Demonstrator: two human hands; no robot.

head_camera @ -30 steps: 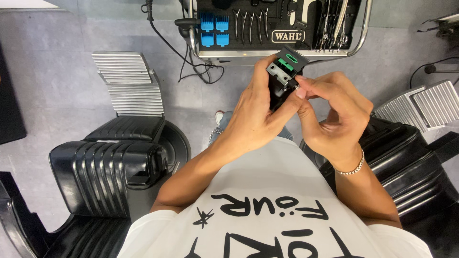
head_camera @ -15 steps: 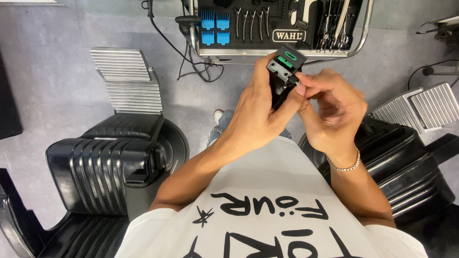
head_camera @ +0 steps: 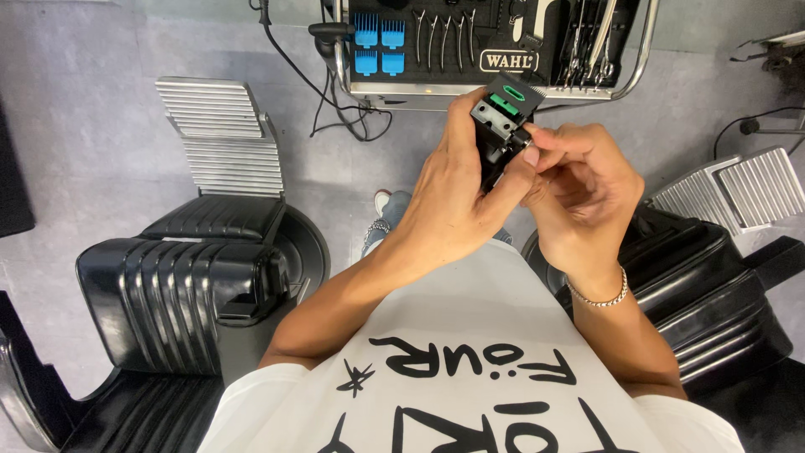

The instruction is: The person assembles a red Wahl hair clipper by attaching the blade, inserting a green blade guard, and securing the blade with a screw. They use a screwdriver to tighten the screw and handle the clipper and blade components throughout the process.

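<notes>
My left hand is wrapped around a black hair clipper with a green lever at its blade end, fingers clamped on its body and holding it up in front of my chest, just below the edge of the chrome-railed tool tray. My right hand meets it from the other side, thumb and forefinger pinched together against the clipper's head. A thin silver chain bracelet sits on that wrist.

Behind the clipper the tray carries blue plastic comb guards, a row of metal clips and scissors that run off the top of the view. Black cables hang from it over the grey floor. A black ribbed barber chair with a chrome footrest stands to my left; a second black chair on my right is partly cut off.

My palm hides most of the clipper's body, and I cannot tell what my right fingertips grip.
</notes>
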